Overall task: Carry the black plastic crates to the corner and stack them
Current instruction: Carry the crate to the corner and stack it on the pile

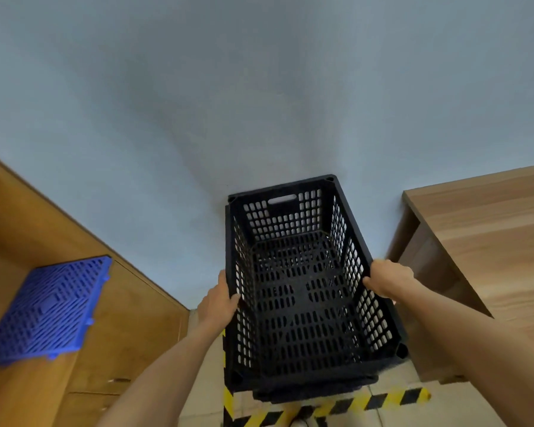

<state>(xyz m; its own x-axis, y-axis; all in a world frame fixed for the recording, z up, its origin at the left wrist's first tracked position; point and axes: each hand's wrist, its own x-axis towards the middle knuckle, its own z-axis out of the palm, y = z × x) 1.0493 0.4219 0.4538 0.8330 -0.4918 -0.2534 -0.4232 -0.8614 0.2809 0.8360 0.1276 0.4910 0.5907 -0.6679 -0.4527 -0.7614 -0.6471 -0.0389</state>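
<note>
Black crate sits on another crate below it, by the blue wall, inside hazard tape on the floor. Left hand grip clamped on left rim, right hand on right rim. Wood cabinet w/ blue grid panel left, worktop right.

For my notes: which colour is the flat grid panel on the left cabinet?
Blue; the grid panel shows clearly in the head view.
</note>
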